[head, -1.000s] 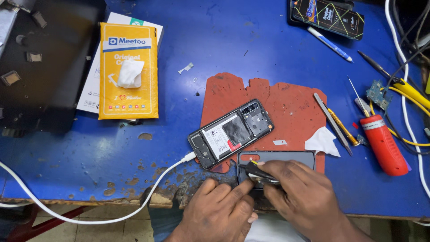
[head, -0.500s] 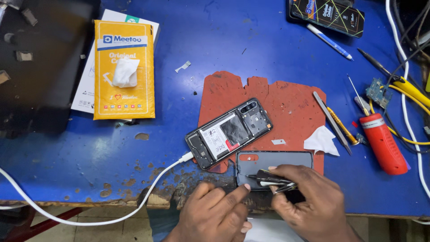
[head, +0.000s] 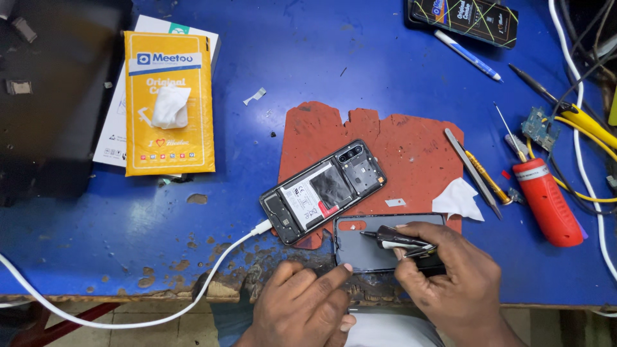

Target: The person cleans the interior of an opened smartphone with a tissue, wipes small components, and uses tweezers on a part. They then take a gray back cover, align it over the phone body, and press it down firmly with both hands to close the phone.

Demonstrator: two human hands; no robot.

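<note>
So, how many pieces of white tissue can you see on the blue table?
2. One crumpled tissue lies on the yellow packet at the upper left. The other tissue lies at the right edge of the red mat, beside the tweezers. More may be hidden.

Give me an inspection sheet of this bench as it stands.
Surface: blue table, paint worn at the near edge; red mat on it.
Job's things: grey back cover on the mat's near edge; opened phone beside it.
Clutter: yellow packet, red cylinder, tweezers, pen, white tissue.
Hands: left hand steadies the cover; right hand holds a black nozzle tool with its tip on the cover.
Cables: white cable plugged into the phone; yellow wires at right.
Surroundings: nothing seen.
</note>
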